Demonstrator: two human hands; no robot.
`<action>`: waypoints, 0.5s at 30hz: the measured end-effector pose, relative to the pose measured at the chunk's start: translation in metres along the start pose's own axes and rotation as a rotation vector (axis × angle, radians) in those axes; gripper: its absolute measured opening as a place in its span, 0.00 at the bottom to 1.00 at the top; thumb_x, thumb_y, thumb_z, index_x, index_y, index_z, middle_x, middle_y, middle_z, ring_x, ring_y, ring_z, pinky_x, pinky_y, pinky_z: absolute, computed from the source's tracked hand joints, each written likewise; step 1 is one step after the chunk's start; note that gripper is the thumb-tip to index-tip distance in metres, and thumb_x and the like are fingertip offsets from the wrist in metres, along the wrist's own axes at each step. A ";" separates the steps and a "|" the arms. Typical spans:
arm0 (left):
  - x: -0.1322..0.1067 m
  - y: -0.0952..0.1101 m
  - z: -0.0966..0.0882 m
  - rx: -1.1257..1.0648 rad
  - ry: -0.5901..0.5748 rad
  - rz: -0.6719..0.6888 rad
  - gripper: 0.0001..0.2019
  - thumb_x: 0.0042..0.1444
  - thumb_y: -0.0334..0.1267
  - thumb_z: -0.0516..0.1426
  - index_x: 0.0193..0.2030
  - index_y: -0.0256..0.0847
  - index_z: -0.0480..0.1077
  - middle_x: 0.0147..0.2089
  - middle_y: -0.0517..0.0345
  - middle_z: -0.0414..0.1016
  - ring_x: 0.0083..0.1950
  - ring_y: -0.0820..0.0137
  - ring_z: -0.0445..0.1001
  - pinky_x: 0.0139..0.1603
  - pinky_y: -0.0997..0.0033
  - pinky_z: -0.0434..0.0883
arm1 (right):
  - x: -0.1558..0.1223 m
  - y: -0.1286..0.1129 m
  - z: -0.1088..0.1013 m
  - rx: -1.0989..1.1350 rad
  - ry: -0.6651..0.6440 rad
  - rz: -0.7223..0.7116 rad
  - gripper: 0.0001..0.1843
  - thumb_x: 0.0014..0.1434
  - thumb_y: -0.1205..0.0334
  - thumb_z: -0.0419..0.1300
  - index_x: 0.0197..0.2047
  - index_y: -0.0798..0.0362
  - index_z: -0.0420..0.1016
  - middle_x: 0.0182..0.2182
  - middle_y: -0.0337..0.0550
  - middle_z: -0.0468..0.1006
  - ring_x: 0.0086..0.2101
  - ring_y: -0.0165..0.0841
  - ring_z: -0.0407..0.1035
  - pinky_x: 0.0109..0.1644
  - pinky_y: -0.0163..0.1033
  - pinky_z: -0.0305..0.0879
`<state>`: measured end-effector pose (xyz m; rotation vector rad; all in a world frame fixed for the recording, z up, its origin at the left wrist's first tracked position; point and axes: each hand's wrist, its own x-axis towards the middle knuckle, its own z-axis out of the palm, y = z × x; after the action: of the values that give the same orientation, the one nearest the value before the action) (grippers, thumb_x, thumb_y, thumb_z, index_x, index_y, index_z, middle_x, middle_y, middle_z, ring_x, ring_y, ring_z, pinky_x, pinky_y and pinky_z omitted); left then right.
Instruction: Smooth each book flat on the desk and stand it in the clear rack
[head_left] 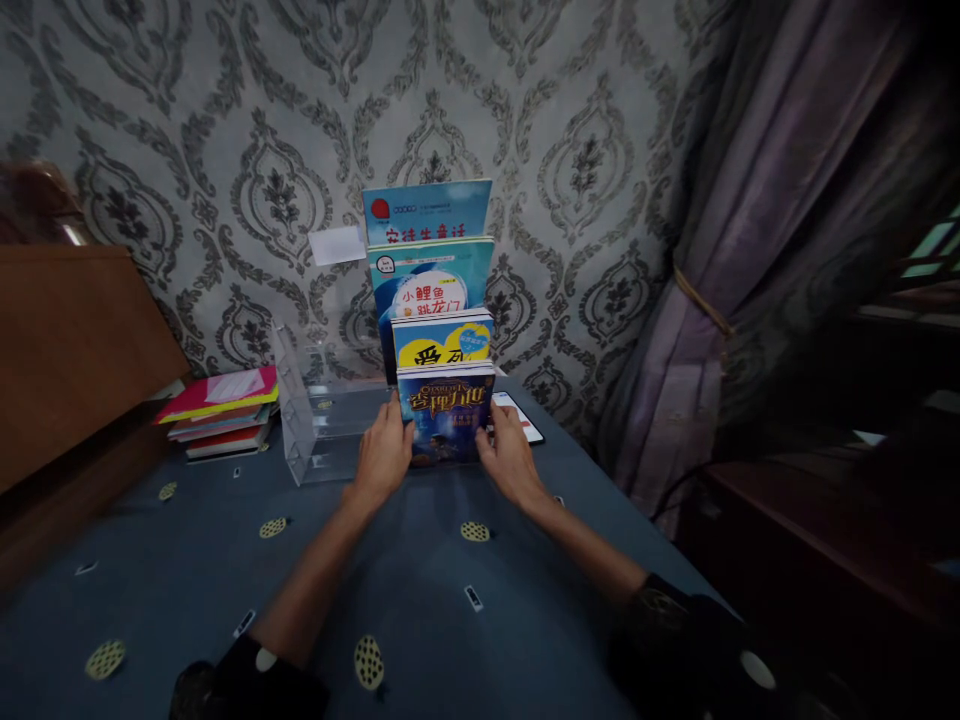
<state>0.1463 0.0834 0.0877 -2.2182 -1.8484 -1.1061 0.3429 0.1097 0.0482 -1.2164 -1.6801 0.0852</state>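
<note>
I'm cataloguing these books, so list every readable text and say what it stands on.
"安徒生童话": rear blue book, bottoms covered.
"小鲤鱼跳龙门": teal book, bottoms partly covered.
"爱": yellow-and-blue book; the next character is partly covered.
Seemingly "查理九世", stylised and blurred: front dark-blue book.
Too small or blurred to read: the covers' small print, the lit screen, the tablecloth marks.
</note>
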 end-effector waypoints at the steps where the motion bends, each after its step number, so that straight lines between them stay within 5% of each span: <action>1: 0.000 0.000 0.000 -0.009 -0.004 0.002 0.20 0.65 0.31 0.52 0.63 0.40 0.59 0.55 0.44 0.73 0.54 0.57 0.75 0.52 0.60 0.71 | 0.001 0.001 -0.001 0.007 -0.004 0.007 0.26 0.59 0.66 0.52 0.61 0.54 0.65 0.43 0.51 0.70 0.45 0.45 0.68 0.51 0.53 0.69; 15: -0.001 -0.002 0.001 -0.025 0.013 0.011 0.22 0.64 0.30 0.52 0.65 0.41 0.58 0.54 0.45 0.74 0.54 0.58 0.75 0.53 0.59 0.72 | 0.008 0.007 -0.006 0.114 -0.031 0.011 0.27 0.59 0.63 0.53 0.61 0.55 0.67 0.44 0.52 0.70 0.46 0.46 0.69 0.50 0.54 0.71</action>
<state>0.1456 0.0838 0.0856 -2.2257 -1.8256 -1.1450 0.3520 0.1163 0.0522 -1.1436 -1.6720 0.2048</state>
